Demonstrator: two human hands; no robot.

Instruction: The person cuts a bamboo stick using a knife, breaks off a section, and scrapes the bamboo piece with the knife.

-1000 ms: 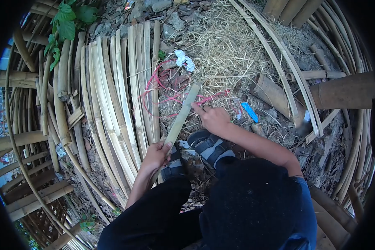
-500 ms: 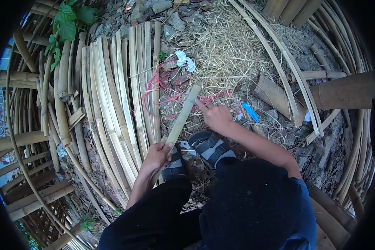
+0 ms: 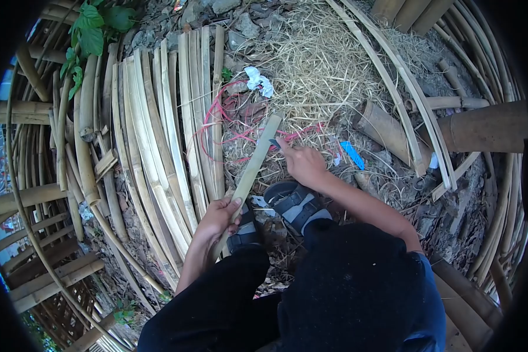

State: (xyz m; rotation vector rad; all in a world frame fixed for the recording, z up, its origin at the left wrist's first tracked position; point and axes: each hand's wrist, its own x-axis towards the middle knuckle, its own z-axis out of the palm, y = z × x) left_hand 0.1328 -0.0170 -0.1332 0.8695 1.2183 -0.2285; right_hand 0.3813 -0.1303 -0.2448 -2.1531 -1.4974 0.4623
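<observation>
My left hand (image 3: 219, 218) is closed around the lower part of a flat, pale green bamboo strip (image 3: 257, 158), thumb on top. The strip slants up and away from my lap. Its lower end passes below that hand toward my leg. Just right of the strip's upper part, my right hand (image 3: 304, 164) is closed on a small knife (image 3: 274, 143). Only its short dark blade shows, pointing at the strip's right edge; the handle is hidden in my fingers. I cannot tell whether blade and strip touch.
Split bamboo strips (image 3: 158, 141) lie in a row at left. Pale shavings (image 3: 322, 70), pink string (image 3: 217, 111), white crumpled scrap (image 3: 258, 82) and a blue piece (image 3: 352, 155) cover the ground. Thick bamboo poles (image 3: 387, 135) lie at right. My sandalled foot (image 3: 296, 205) is below the hands.
The knife blade now shows beyond my right fingertips, beside the strip. The strip's upper end has shifted slightly left and up. My left hand keeps its hold.
</observation>
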